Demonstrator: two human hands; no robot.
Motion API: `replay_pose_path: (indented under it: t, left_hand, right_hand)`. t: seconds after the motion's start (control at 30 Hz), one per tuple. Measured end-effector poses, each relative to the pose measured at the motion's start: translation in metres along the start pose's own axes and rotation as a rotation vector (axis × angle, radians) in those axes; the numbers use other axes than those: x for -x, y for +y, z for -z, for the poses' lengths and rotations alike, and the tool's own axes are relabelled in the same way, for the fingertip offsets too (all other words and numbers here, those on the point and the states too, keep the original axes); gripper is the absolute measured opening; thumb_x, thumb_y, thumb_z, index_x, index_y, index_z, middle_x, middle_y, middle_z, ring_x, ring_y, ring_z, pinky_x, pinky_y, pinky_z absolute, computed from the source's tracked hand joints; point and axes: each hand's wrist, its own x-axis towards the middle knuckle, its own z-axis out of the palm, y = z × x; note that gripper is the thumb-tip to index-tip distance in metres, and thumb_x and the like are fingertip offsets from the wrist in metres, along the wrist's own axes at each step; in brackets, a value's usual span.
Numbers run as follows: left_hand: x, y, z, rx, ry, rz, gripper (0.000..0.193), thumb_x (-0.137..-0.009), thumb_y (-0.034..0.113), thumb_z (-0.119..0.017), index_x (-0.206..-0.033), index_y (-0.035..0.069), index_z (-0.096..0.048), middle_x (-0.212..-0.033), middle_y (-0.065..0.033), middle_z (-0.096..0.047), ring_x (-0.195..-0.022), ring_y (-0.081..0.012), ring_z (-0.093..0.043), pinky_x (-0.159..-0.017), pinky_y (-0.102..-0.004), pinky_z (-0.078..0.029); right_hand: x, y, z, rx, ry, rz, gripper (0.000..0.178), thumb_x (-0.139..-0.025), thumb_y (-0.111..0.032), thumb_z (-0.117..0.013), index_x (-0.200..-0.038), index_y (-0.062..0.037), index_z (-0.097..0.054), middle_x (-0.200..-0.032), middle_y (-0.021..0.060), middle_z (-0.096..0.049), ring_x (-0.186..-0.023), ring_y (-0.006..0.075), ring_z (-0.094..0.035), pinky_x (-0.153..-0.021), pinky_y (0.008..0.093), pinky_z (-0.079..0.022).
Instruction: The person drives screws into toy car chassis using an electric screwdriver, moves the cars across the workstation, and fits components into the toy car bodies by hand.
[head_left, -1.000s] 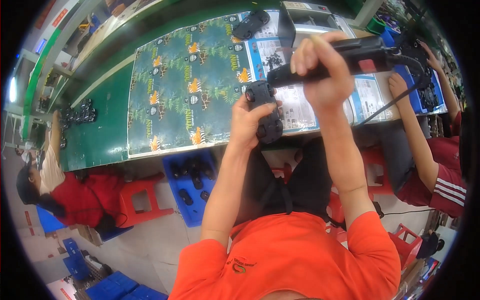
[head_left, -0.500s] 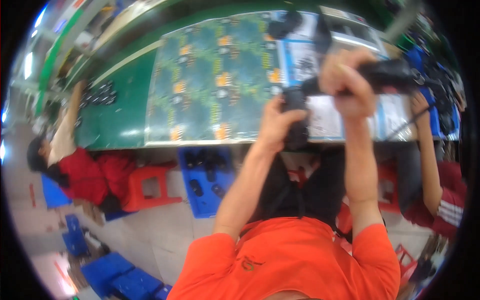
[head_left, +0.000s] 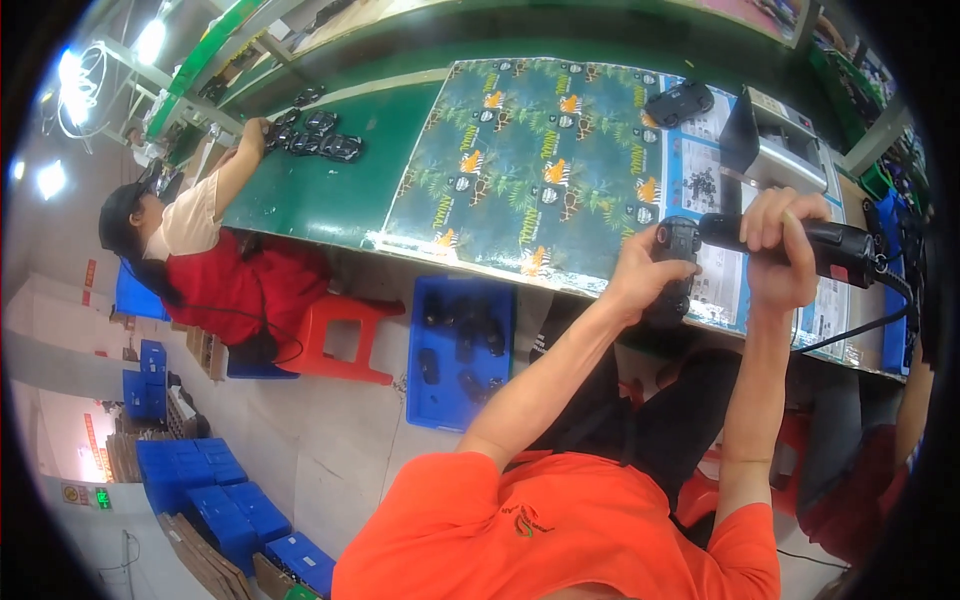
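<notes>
My left hand [head_left: 640,272] grips a black toy-car-like part [head_left: 678,262] at the near edge of the green bench [head_left: 320,205]. My right hand [head_left: 782,248] is wrapped around a black electric screwdriver [head_left: 815,245] held sideways, its tip against the black part. A cable [head_left: 860,325] runs down from the tool's right end. Under both hands lies a dark green patterned mat [head_left: 540,160] with printed sheets beside it.
A blue crate [head_left: 455,345] with black parts stands on the floor below the bench. A person in a red apron [head_left: 215,265] sits at the left on a red stool [head_left: 340,335], handling black parts [head_left: 320,135]. Another black part [head_left: 680,100] and a grey box [head_left: 790,150] rest farther back.
The view has swung to the left, so the hands now sit further right in the picture. Both hands keep their hold on the black part and the screwdriver.
</notes>
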Motion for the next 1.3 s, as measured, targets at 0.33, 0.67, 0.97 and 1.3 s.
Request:
replay_pose_path:
  t: [0.33,0.67,0.97,1.3]
  left_hand:
    - [0.000,0.014,0.013,0.383,0.026,0.036,0.052,-0.083,-0.008,-0.061,-0.134,-0.006,-0.046,-0.131,-0.0234,-0.058,-0.118,-0.0356,-0.062,-0.097,-0.0540,-0.057]
    - [0.000,0.015,0.014,0.320,0.029,0.079,0.056,-0.083,-0.011,-0.052,-0.138,-0.004,-0.043,-0.134,-0.0268,-0.057,-0.118,-0.0372,-0.062,-0.092,-0.0513,-0.059]
    - [-0.005,0.019,0.010,0.304,0.018,0.090,0.055,-0.083,-0.009,-0.057,-0.137,-0.003,-0.046,-0.131,-0.0244,-0.059,-0.116,-0.0360,-0.063,-0.091,-0.0500,-0.060]
    - [-0.007,0.016,0.008,0.304,0.063,0.059,0.053,-0.082,-0.008,-0.061,-0.132,-0.004,-0.047,-0.124,-0.0211,-0.062,-0.109,-0.0326,-0.066,-0.084,-0.0470,-0.061]
  right_hand:
    - [-0.042,-0.057,0.055,0.059,0.201,0.105,0.013,-0.093,-0.012,-0.061,-0.096,0.0000,-0.065,-0.070,0.0060,-0.052,-0.063,0.0158,-0.052,-0.060,0.0310,-0.042]
    - [-0.038,-0.050,0.067,0.352,0.197,0.113,0.008,-0.091,-0.005,-0.064,-0.095,0.0016,-0.063,-0.067,0.0083,-0.054,-0.058,0.0185,-0.055,-0.058,0.0301,-0.045]
    - [-0.053,-0.044,0.047,0.455,0.400,0.043,0.017,-0.084,-0.004,-0.071,-0.077,-0.0024,-0.056,-0.059,0.0058,-0.055,-0.045,0.0154,-0.053,-0.046,0.0270,-0.043]
    - [-0.003,-0.044,0.028,-0.038,0.027,-0.079,0.016,-0.098,-0.020,-0.048,-0.096,-0.0042,-0.052,-0.069,0.0038,-0.047,-0.059,0.0148,-0.047,-0.058,0.0296,-0.041]
